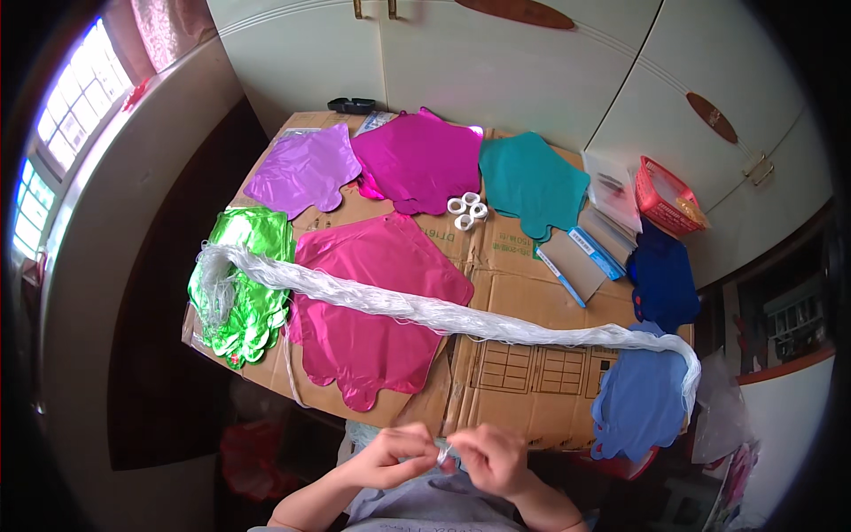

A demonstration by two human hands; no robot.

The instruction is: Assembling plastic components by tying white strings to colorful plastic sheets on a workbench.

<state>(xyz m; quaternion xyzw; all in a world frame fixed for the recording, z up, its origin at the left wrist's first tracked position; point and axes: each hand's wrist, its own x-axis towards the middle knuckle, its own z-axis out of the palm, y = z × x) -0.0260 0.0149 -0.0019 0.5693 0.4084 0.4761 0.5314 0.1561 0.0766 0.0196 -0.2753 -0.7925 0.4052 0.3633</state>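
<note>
Close to my body, at the table's near edge, my left hand (pixel 396 455) and my right hand (pixel 493 457) meet with fingers pinched. Between their fingertips shows a small whitish, shiny strand-like piece (pixel 443 456); its exact kind is too small to tell. Beyond the hands, a long thick hank of white string (pixel 417 309) stretches across the table. It lies over flat green foil sheets (pixel 253 328) at left, a large pink foil sheet (pixel 372 341) in the middle and a blue stack (pixel 638 390) at right. The sheets look like flat, uninflated foil balloons.
Cardboard (pixel 510 390) covers the table. Purple (pixel 310 168), magenta (pixel 421 164) and teal sheets (pixel 534 182) lie at the back, with several white rolls (pixel 467 211) between. At right are a red basket (pixel 660 197), flat packets (pixel 589 253) and a dark blue stack (pixel 665 279). Cabinets (pixel 505 71) stand behind.
</note>
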